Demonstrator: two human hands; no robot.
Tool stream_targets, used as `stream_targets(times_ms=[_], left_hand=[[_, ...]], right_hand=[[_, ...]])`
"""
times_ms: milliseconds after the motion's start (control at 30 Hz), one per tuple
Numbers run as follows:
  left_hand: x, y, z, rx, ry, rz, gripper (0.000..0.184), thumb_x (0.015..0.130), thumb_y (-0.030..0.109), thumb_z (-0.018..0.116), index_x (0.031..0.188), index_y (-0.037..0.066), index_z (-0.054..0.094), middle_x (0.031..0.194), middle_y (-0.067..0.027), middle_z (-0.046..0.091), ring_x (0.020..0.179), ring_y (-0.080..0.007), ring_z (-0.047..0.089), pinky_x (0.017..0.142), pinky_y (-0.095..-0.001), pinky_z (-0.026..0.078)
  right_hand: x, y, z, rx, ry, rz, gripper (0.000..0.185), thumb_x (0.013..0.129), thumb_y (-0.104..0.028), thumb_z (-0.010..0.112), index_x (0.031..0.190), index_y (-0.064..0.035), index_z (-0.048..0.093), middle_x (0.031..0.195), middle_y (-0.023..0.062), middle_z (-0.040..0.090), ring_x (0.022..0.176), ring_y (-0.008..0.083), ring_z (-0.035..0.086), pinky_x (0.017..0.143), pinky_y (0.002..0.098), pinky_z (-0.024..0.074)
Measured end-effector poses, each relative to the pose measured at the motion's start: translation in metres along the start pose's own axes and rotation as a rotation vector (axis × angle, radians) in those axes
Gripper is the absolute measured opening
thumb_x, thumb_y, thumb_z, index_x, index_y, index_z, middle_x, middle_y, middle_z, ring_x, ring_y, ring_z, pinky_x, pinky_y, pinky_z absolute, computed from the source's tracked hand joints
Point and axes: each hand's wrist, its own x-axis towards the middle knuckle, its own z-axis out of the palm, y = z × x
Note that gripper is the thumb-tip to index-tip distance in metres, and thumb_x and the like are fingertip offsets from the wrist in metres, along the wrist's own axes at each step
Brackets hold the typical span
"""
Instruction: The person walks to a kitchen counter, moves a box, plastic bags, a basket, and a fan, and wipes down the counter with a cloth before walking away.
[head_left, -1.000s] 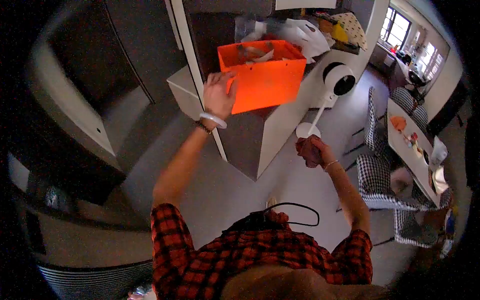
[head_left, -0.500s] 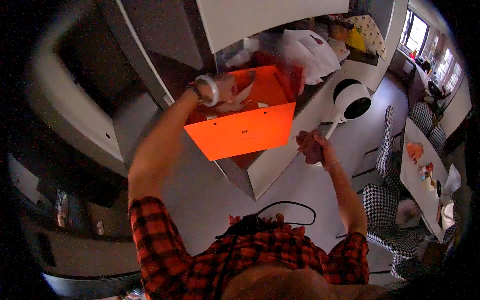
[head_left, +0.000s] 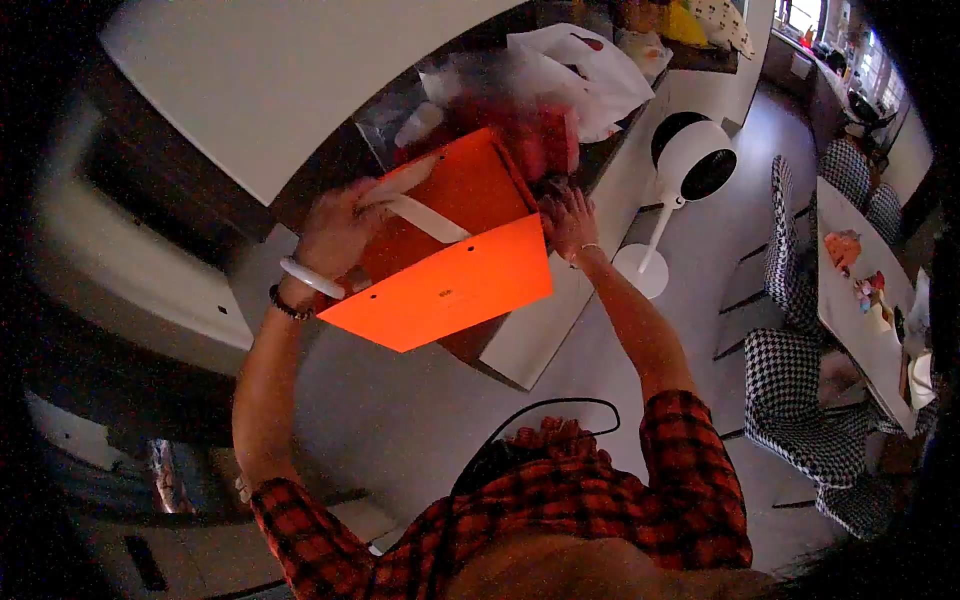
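Observation:
An orange paper bag (head_left: 450,285) with white ribbon handles (head_left: 428,217) sits tilted at the counter's corner, its opening facing up. My left hand (head_left: 345,225), wearing a white bangle and a beaded bracelet, is closed on a ribbon handle at the bag's left side. At the bag's right edge is my right hand (head_left: 570,222), its fingers on a dark reddish crumpled cloth (head_left: 553,187) that is mostly hidden behind them. Both hands are slightly blurred.
Behind the bag, a white plastic bag (head_left: 585,70) and a red bag (head_left: 545,135) lie on the counter. A white standing fan (head_left: 690,160) is to the right. Houndstooth chairs (head_left: 785,380) surround a table (head_left: 850,290) holding small items.
My right hand has moved up and left with the dark cloth, from beside the counter to the orange bag's edge. My left hand has come out of the bag and taken its handle.

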Motion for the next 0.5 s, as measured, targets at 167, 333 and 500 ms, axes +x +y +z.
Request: stream_targets(times_ms=[167, 333, 500], left_hand=[[0.002, -0.017, 0.015, -0.164, 0.238, 0.047, 0.025, 0.085, 0.013, 0.065, 0.107, 0.0, 0.065, 0.083, -0.0179, 0.069, 0.071, -0.0279, 0.066, 0.068, -0.0362, 0.051], [-0.036, -0.06, -0.004, -0.55, 0.723, -0.053, 0.015, 0.091, 0.009, 0.061, 0.101, -0.001, 0.068, 0.082, -0.0048, 0.068, 0.075, -0.0119, 0.061, 0.067, -0.0275, 0.049], [-0.084, -0.083, -0.051, -0.585, 0.64, -0.101, 0.012, 0.09, 0.009, 0.06, 0.089, -0.001, 0.067, 0.08, -0.0018, 0.066, 0.072, -0.0078, 0.057, 0.062, -0.0227, 0.044]], right_hand=[[0.007, 0.021, 0.01, -0.078, 0.082, -0.161, 0.051, 0.096, -0.045, 0.041, 0.139, -0.0184, 0.048, 0.152, 0.0127, 0.033, 0.143, 0.0372, 0.022, 0.117, 0.0468, 0.0166], [0.007, 0.01, 0.015, -0.11, 0.037, -0.119, 0.056, 0.094, -0.048, 0.042, 0.139, -0.015, 0.048, 0.152, 0.0125, 0.033, 0.143, 0.0364, 0.023, 0.117, 0.0469, 0.0169], [0.002, -0.014, 0.018, -0.174, 0.061, -0.204, 0.054, 0.092, -0.046, 0.045, 0.134, -0.0138, 0.054, 0.15, 0.0118, 0.036, 0.141, 0.0351, 0.027, 0.115, 0.049, 0.0217]])
